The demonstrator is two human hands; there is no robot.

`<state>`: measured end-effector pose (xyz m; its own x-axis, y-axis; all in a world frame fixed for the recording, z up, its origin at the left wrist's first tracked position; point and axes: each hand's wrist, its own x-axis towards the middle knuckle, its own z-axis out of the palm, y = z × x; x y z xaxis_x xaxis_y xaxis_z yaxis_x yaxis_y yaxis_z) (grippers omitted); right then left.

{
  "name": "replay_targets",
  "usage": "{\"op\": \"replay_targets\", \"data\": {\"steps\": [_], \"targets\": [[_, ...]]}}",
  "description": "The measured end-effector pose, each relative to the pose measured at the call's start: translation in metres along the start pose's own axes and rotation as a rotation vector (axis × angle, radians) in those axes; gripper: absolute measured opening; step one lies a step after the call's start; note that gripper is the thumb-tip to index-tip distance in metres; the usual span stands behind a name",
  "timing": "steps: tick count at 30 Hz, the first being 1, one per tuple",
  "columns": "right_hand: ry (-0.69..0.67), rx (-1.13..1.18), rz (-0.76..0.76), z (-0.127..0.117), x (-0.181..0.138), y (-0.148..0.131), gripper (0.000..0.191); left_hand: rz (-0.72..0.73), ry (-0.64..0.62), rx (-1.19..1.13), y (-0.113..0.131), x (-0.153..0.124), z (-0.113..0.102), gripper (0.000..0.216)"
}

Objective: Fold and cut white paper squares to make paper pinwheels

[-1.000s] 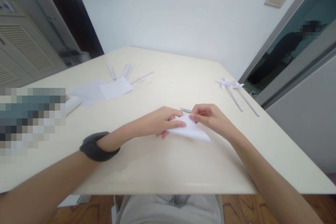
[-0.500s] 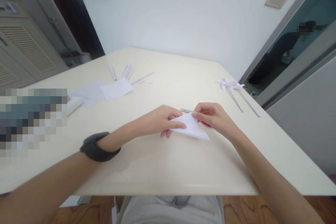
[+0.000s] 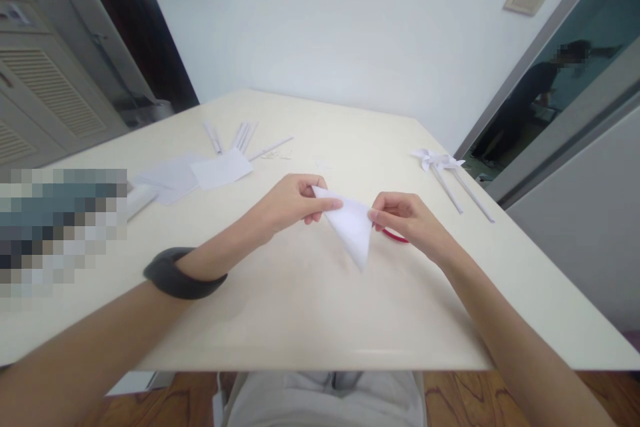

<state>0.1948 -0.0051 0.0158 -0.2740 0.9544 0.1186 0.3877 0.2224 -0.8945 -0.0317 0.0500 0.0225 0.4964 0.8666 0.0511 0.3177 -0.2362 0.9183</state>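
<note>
A white paper folded into a triangle (image 3: pixel 351 227) hangs between both hands above the cream table (image 3: pixel 300 307), its tip pointing down. My left hand (image 3: pixel 293 203) pinches the triangle's upper left corner. My right hand (image 3: pixel 407 220) pinches its right corner. A dark band sits on my left wrist. Something with a red handle (image 3: pixel 396 236) lies on the table just under my right hand, mostly hidden.
Loose white paper sheets (image 3: pixel 200 172) and several thin paper sticks (image 3: pixel 240 136) lie at the back left. Two white paper pinwheels (image 3: pixel 443 167) rest at the right near the table edge. A person stands beyond the doorway at far right.
The folded paper was lying flat under both hands; now it is lifted off the table and turned, held by two corners with its tip down. My left hand rose and moved back.
</note>
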Motion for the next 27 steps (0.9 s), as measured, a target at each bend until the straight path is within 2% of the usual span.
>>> {"op": "replay_targets", "data": {"steps": [4,7,10,13,16,20,27], "targets": [[-0.153,-0.028,-0.003,0.006,0.0,0.001,0.018,0.007,0.027,-0.09,0.001,-0.001,0.001,0.03],[-0.265,-0.06,-0.017,0.012,-0.001,0.001,0.021,0.015,-0.009,-0.138,-0.001,-0.001,0.003,0.035],[-0.321,-0.079,-0.026,0.017,-0.002,0.001,0.025,0.016,-0.047,-0.169,-0.002,-0.001,0.005,0.034],[-0.306,-0.077,-0.03,0.02,-0.002,0.0,0.025,0.026,-0.077,-0.19,-0.001,-0.002,0.007,0.029],[-0.221,-0.057,-0.036,0.02,-0.001,0.0,0.022,0.03,-0.114,-0.199,0.0,-0.004,0.01,0.022],[-0.105,-0.034,-0.037,0.019,0.002,0.0,0.022,0.024,-0.168,-0.169,-0.002,-0.005,0.015,0.026],[-0.154,-0.054,-0.017,0.023,0.002,0.005,0.017,0.037,-0.188,-0.115,-0.016,0.001,0.019,0.02]]}}
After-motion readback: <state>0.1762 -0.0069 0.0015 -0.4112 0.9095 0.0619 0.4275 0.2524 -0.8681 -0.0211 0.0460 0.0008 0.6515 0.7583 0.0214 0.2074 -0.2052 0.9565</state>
